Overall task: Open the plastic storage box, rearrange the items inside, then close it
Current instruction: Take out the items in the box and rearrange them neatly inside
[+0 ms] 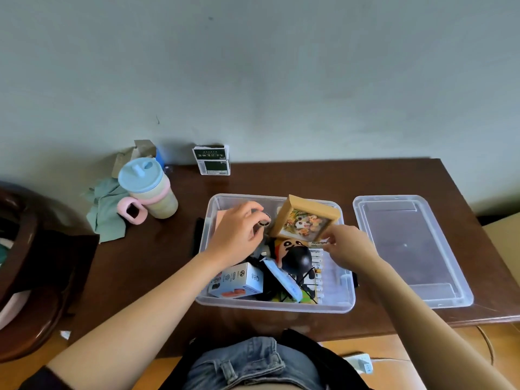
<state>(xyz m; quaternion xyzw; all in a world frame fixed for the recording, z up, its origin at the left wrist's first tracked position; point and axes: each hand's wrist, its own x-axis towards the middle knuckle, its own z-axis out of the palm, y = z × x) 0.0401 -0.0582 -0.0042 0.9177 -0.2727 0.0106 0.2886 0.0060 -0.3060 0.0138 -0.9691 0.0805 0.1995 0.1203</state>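
The clear plastic storage box (pixel 347 294) stands open on the brown table, its lid (pixel 410 249) lying flat to the right. Inside, a tan picture box (pixel 305 220) with a cartoon print leans at the back. A round-headed cartoon figure (pixel 295 256), a white carton (pixel 239 280) marked Q88 and a row of white tubes (pixel 318 266) fill the front. My left hand (pixel 239 232) is inside at the back left, fingers closed on a small round dark object (pixel 264 222). My right hand (pixel 344 246) pinches the picture box's lower right corner.
A pastel cup (pixel 149 190) with a pink handle and a green cloth (pixel 105 212) sit at the back left. A green and white carton (pixel 212 160) stands against the wall. A dark wooden chair (pixel 25 249) is at the left. A white plug (pixel 363 363) lies on the floor.
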